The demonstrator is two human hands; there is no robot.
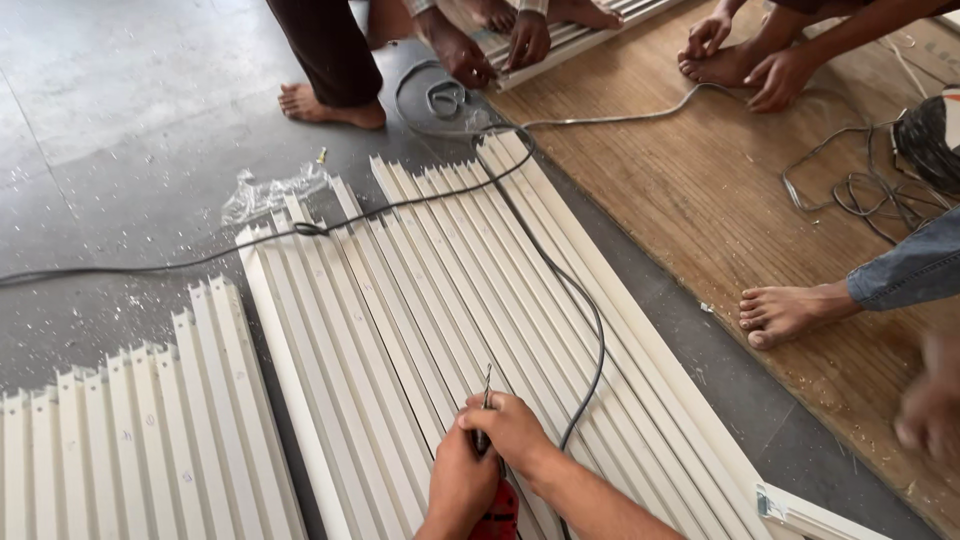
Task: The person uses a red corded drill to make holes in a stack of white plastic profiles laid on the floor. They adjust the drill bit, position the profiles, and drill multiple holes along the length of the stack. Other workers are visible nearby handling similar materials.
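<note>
My left hand and my right hand both grip a red power drill at the bottom centre. Its thin bit points up and away, tip resting on a row of cream-white angled strips laid side by side on the grey floor. The drill's dark cable loops across the strips toward the top of the view. Most of the drill body is hidden under my hands.
A second batch of cream strips lies at lower left. A wooden board lies to the right, with other people's bare feet and hands on it, plus tangled wires. Another person's foot stands at top left; crumpled plastic lies nearby.
</note>
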